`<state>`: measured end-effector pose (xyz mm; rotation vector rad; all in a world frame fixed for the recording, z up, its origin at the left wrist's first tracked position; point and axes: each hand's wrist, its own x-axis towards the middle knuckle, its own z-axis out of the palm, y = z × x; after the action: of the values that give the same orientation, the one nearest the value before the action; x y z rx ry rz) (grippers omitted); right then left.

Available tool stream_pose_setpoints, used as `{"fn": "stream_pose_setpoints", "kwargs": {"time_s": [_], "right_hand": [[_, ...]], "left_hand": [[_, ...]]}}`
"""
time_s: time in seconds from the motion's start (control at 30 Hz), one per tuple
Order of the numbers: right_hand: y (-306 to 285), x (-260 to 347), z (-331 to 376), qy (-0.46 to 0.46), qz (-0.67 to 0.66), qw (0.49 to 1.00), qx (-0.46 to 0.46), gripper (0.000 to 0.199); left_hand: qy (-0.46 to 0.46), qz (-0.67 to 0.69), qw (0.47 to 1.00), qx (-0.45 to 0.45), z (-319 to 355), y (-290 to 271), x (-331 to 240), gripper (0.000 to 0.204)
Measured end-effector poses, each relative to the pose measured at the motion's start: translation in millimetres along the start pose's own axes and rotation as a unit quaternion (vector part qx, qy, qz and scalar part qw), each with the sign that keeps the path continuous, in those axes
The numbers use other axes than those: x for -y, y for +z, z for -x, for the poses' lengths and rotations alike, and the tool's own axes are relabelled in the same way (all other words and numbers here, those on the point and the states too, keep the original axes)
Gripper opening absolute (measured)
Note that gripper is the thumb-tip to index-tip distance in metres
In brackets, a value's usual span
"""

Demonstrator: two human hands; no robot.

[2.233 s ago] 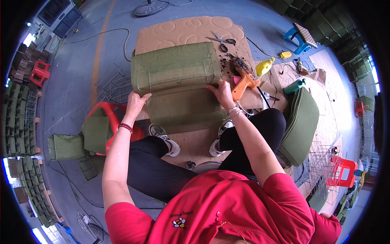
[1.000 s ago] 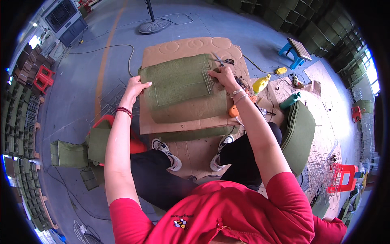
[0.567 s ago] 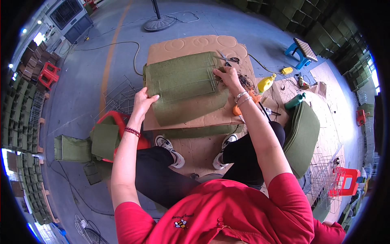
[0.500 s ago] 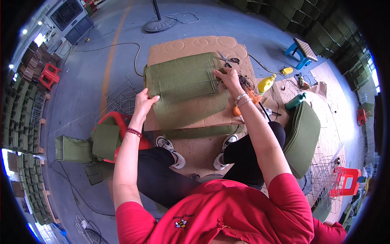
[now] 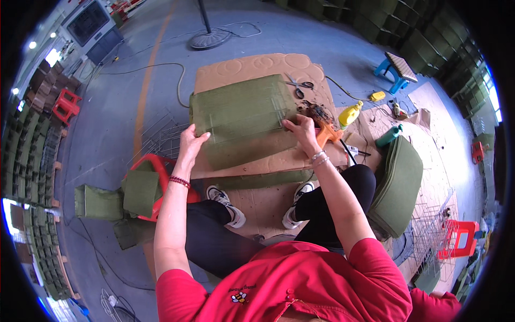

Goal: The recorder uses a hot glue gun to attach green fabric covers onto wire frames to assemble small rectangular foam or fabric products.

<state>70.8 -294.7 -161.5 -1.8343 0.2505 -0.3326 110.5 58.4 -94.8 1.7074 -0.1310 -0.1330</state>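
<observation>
A green felt sheet [image 5: 241, 112] lies over the cardboard-topped work surface [image 5: 257, 63] in front of me, its near part hanging toward my knees. Thin wire lines of a grid panel [image 5: 276, 110] show along its right side; the rest of the wire is hard to make out. My left hand [image 5: 192, 144] pinches the sheet's left edge, thumb on top. At the right edge my right hand [image 5: 303, 131] is closed on the felt, thumb and fingers together. Scissors [image 5: 299, 86] lie just beyond the sheet's far right corner. Beside my right hand rests an orange glue gun [image 5: 328, 134].
A yellow bottle [image 5: 350, 114] and a green bottle [image 5: 390, 135] stand to the right, near stacked green felt sheets [image 5: 399, 185]. At left a red stool [image 5: 155, 166] carries green felt pieces. Wire grids [image 5: 429, 241] lie at lower right. A fan base [image 5: 209, 40] stands ahead.
Both hands have moved down slightly along the felt's edges. The right hand has come off the wire panel's corner area to the sheet's edge, and the near felt has shifted.
</observation>
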Motion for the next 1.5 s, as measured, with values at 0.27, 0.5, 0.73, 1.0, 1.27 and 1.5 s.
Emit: {"fn": "stream_pose_setpoints", "kwargs": {"time_s": [0.27, 0.5, 0.73, 1.0, 1.27, 1.5], "right_hand": [[8.6, 10.8, 12.5, 0.013, -0.104, 0.994, 0.033, 0.013], [8.3, 12.3, 15.6, 0.015, -0.119, 0.993, 0.018, 0.015], [10.5, -9.3, 8.9, 0.024, -0.137, 0.99, 0.011, 0.019], [7.5, 8.4, 10.8, -0.013, 0.057, 0.998, 0.006, 0.026], [9.2, 14.8, 6.0, -0.015, 0.081, 0.997, -0.001, 0.03], [9.8, 2.3, -3.1, -0.022, 0.081, 0.996, 0.003, 0.028]], "left_hand": [[-0.026, 0.055, 0.998, 0.019, 9.6, -11.1, -1.8, 0.027], [-0.032, 0.075, 0.996, 0.026, 9.0, -12.3, 4.8, 0.031], [-0.027, 0.063, 0.998, 0.0, 9.7, -5.1, 7.4, 0.029], [-0.07, -0.048, 0.995, -0.052, 2.3, -10.1, 27.1, 0.014], [-0.063, -0.059, 0.994, -0.07, -0.2, -7.0, 28.7, 0.016], [-0.051, 0.046, 0.993, -0.091, 10.1, 8.9, 24.1, 0.034]]}}
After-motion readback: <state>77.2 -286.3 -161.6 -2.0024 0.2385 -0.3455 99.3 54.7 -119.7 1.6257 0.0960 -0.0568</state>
